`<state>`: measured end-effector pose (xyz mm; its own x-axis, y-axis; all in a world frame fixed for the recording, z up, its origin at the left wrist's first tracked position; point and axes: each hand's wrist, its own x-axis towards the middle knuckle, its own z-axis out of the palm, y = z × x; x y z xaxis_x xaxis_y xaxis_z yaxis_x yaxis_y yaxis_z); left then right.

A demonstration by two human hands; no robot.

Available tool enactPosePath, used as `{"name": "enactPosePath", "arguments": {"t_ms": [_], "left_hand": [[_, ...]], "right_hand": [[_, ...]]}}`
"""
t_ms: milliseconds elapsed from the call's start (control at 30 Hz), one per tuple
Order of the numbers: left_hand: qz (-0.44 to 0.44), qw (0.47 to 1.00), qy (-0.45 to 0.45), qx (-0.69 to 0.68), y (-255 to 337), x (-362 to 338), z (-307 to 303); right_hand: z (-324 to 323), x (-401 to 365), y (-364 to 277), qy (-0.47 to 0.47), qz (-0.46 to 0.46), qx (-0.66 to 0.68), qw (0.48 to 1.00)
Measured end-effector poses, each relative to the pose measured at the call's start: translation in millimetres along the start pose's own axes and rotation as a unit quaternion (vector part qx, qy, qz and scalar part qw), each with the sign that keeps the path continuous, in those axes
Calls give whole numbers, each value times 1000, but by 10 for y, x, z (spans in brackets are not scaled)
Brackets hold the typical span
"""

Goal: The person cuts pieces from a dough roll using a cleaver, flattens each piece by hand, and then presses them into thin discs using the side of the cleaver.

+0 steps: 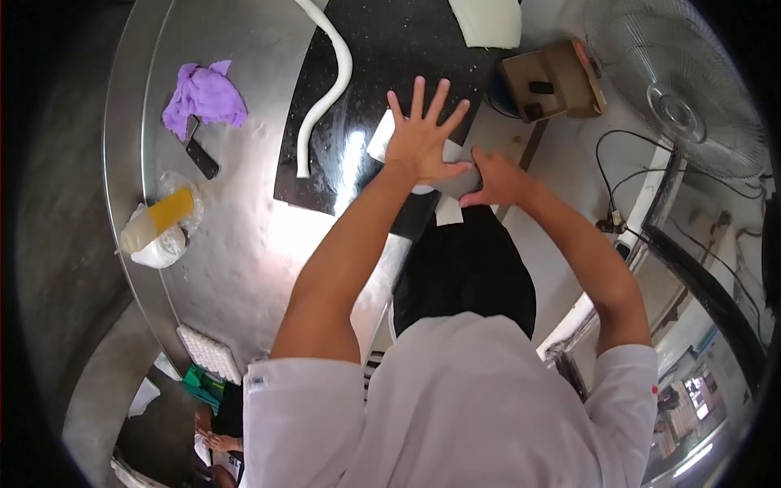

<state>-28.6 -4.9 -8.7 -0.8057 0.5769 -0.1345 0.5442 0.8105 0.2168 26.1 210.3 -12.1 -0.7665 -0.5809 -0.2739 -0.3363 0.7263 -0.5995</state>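
Head view: an open cardboard box (pixel 584 91) is standing beyond the right hand (pixel 498 180), two small black items (pixel 540 87) showing inside it; a translucent bottle (pixel 159 220) of yellow content is lying tilted on a white plastic bag (pixel 165 251) near the metal table's left edge. A pale, flat-looking piece (pixel 380 135) is lying under the left hand (pixel 426 145), its corner showing left of the wrist and its remaining outline being hidden. The left hand is spreading palm-down, all digits apart. The right hand is holding thumb and fingers apart around the edge of a grey surface (pixel 464 176) between the two hands; whether it is gripping cannot be told. A smooth white rope-like strip (pixel 342 65) is curving along the glossy black board (pixel 390 41), and a matte white slab (pixel 488 23) is resting at the far end. A crumpled purple cloth (pixel 205 96) is covering part of the blade of a black-handled knife (pixel 202 159) on the brushed metal table (pixel 236 203).
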Motion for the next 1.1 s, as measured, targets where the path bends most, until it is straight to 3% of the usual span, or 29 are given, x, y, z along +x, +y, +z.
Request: {"name": "enactPosePath", "arguments": {"t_ms": [233,400,500,567,633,700,767,800,900,933,1000,1033,1100], "left_hand": [[-118,984,136,-1,-140,273,-21],[-19,996,74,-37,-39,89,75],[-31,996,86,-22,10,177,104],[-54,993,103,-11,6,299,42],[-102,978,175,-42,-44,365,-11],[-100,977,184,-45,-138,371,-5],[-47,987,147,-43,-223,345,53],[-34,992,121,-33,-178,244,71],[-53,994,96,-15,-34,244,87],[-69,989,130,-20,-23,283,109],[-111,980,167,-16,-1,412,19],[-103,980,170,-17,47,474,-142],[-165,985,40,-15,103,523,-431]], "right_hand": [[-695,526,154,-82,14,-70,994],[-317,120,85,-27,5,-36,999],[-249,99,143,-50,53,54,996],[-570,312,240,-90,42,-34,994],[-720,473,299,-72,15,-50,996],[-792,503,196,-46,-17,-78,996],[-752,458,94,-132,48,-3,990],[-408,324,295,4,-69,16,997],[-304,234,349,-28,-34,60,997],[-364,262,339,-36,-31,74,996],[-719,462,382,-68,-6,-66,995],[-792,523,359,-63,1,-68,996],[-921,618,346,-94,1,-62,994]]}}
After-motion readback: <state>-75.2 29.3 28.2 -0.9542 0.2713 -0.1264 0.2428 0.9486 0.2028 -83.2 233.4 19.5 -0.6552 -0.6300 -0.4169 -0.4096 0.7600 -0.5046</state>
